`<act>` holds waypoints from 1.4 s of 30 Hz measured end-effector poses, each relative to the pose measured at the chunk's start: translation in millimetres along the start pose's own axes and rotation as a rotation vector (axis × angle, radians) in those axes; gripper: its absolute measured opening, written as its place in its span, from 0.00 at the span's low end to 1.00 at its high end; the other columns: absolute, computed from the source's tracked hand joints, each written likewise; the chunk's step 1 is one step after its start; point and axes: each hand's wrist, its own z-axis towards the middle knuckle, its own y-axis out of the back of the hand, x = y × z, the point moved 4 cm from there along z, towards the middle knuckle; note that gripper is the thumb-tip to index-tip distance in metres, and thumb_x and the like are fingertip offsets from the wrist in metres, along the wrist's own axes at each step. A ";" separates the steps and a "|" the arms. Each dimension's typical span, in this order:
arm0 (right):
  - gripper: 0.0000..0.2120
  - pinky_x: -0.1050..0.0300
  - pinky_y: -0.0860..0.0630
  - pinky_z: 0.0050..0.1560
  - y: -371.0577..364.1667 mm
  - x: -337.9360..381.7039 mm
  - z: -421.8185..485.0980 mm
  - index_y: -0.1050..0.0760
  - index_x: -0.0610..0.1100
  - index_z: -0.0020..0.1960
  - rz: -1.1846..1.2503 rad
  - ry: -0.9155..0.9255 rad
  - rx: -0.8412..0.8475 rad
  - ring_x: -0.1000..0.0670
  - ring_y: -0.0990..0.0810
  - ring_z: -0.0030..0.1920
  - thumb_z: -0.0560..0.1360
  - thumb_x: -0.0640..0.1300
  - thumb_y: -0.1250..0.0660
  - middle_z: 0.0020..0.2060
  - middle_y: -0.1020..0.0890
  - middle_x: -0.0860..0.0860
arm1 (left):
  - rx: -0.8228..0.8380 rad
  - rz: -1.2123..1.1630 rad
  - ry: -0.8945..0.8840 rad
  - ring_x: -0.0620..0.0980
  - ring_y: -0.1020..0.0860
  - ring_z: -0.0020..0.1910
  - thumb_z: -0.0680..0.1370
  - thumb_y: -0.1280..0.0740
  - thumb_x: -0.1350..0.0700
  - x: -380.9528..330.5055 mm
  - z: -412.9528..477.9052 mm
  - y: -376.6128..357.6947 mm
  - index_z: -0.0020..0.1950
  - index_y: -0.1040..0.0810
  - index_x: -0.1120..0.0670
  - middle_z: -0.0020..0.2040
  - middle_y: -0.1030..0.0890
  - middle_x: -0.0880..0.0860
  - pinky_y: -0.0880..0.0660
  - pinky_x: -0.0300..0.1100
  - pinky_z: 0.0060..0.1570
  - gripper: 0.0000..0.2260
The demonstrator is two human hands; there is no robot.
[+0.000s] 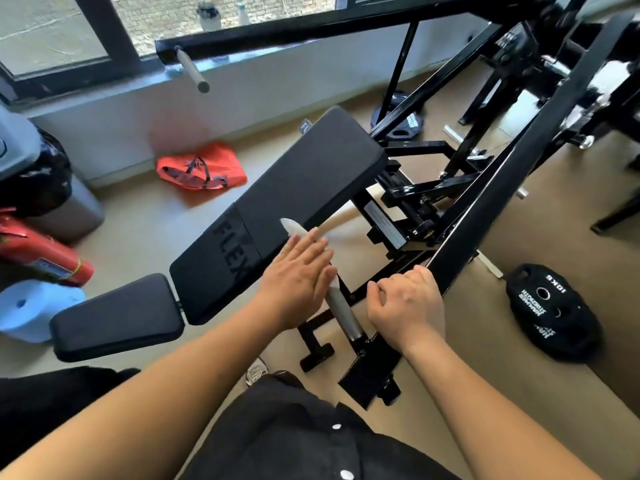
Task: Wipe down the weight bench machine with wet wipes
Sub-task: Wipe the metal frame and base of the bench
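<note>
Pressing flat-fingered, left hand (298,275) pins a white wipe (290,226); right hand (405,306) grasps a glossy square beam (502,202).

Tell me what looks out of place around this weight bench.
An orange bag lies crumpled on the floor below the window. Two overlapping weight plates, the top one marked 10 kg, lie flat on the floor to the right of the black frame beam rather than racked. Nothing looks spilled or broken.
</note>
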 end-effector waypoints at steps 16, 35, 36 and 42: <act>0.28 0.49 0.39 0.74 -2.4 1.9 2.7 0.16 0.52 0.40 -0.099 -0.010 0.053 0.50 0.22 0.48 0.83 0.59 0.51 0.37 0.16 0.56 | -0.003 -0.261 0.086 0.45 0.69 0.80 0.81 0.71 0.33 -11.6 -14.6 -21.2 0.84 0.55 0.51 0.84 0.60 0.50 0.63 0.50 0.81 0.36; 0.46 0.43 0.38 0.60 -6.8 16.0 27.3 0.18 0.53 0.48 -0.219 0.020 0.237 0.47 0.19 0.53 0.79 0.67 0.75 0.45 0.14 0.53 | 0.145 -0.436 0.031 0.50 0.75 0.78 0.85 0.58 0.38 -62.3 -81.0 -47.5 0.79 0.72 0.53 0.78 0.78 0.50 0.65 0.52 0.80 0.33; 0.46 0.43 0.38 0.61 -7.4 15.5 27.6 0.18 0.53 0.48 -0.205 0.012 0.242 0.48 0.18 0.52 0.79 0.67 0.75 0.44 0.14 0.54 | 0.144 -0.414 0.016 0.49 0.74 0.78 0.84 0.60 0.37 -56.5 -78.2 -46.2 0.80 0.71 0.52 0.78 0.78 0.49 0.65 0.51 0.80 0.33; 0.45 0.43 0.39 0.64 -8.2 16.7 26.1 0.18 0.53 0.45 -0.202 0.006 0.226 0.48 0.18 0.50 0.80 0.66 0.75 0.40 0.14 0.53 | -0.065 -0.388 0.150 0.42 0.68 0.80 0.85 0.63 0.37 -16.5 -20.7 -18.4 0.83 0.50 0.53 0.84 0.59 0.49 0.58 0.48 0.82 0.31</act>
